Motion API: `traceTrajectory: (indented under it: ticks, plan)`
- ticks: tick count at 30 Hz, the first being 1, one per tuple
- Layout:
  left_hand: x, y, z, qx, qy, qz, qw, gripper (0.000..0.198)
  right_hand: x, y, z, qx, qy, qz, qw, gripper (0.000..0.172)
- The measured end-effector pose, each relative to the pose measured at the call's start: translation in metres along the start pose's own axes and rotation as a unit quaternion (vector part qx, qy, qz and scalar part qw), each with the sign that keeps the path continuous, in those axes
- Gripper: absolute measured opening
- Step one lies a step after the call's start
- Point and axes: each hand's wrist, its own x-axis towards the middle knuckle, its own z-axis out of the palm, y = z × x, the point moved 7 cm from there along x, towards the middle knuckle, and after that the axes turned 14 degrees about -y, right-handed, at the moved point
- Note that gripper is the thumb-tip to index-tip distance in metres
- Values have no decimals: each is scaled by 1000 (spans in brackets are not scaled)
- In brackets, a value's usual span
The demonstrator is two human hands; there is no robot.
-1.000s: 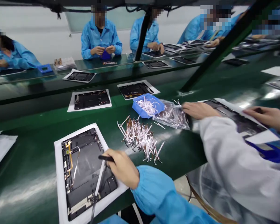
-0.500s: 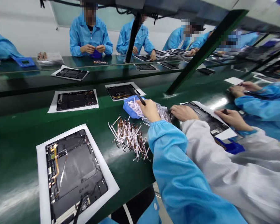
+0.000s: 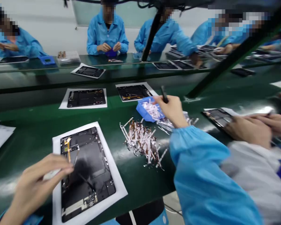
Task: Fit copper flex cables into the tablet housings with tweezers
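**Speaker one:** Largest items first. What's on the list?

**Speaker two:** One green bench [image 3: 18, 159] across the view. Beyond it, a second bench [image 3: 39, 67] with co-workers [image 3: 107, 34] in blue coats. At the right edge, a co-worker's two hands [image 3: 248, 129] rest on a dark tablet [image 3: 216, 117].

**Speaker one:** Next entry, the main piece?

**Speaker two:** An opened tablet shell [image 3: 89, 175] on a white sheet [image 3: 115, 187], at the lower left of the bench. Its long axis runs roughly straight away from the person. A yellow ribbon [image 3: 68, 150] lies near its far left corner.

**Speaker one:** Which of the person's hands is nearer to it?

**Speaker two:** The left hand [image 3: 41, 178], coming in from the shell's left side, its fingers closed on a pale strip [image 3: 51, 174] over the shell's left edge. The right hand [image 3: 172, 111] is well apart, to the shell's far right, pinching a black pen-shaped tool [image 3: 164, 94] held upright above a blue tray [image 3: 145, 111].

**Speaker one:** And the small stock?

**Speaker two:** Between the shell and the right hand, a loose pile of thin ribbon strips [image 3: 140, 140]. Just beyond it, more strips sit in the tray, with others in a clear plastic bag [image 3: 170, 123] touching it.
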Motion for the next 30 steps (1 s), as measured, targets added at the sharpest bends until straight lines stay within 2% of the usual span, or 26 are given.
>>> traceTrajectory:
  ticks: [2, 4, 5, 7, 8, 10, 13, 18, 30]
  plan:
    - [17, -21, 4, -10, -9, -33, 999, 5, -44, -30, 17, 30, -8, -87, 996, 29]
    - [32, -42, 14, -11, -28, -64, 998, 13, -104, -67, 56, 58, -106, -215, 969, 28]
    - [38, -52, 20, -13, -42, -77, 996, 15, -139, -83, 78, 80, -159, -283, 942, 26]
    - [45, -68, 35, -16, -66, -93, 993, 18, -194, -99, 118, 92, -218, -325, 916, 26]
    - [47, -74, 41, -17, -77, -97, 992, 19, -213, -102, 135, 87, -236, -329, 910, 25]
    - [48, -83, 52, -18, -91, -103, 990, 19, -234, -104, 159, 85, -251, -340, 903, 25]
    - [45, -94, 60, -17, -100, -115, 988, 19, -237, -102, 174, 75, -262, -352, 896, 26]
    - [39, -102, 62, -23, -101, -131, 986, 14, -230, -96, 175, 78, -278, -355, 889, 30]
    - [39, -101, 62, -11, -112, -129, 985, 16, -233, -95, 177, 72, -296, -359, 882, 33]
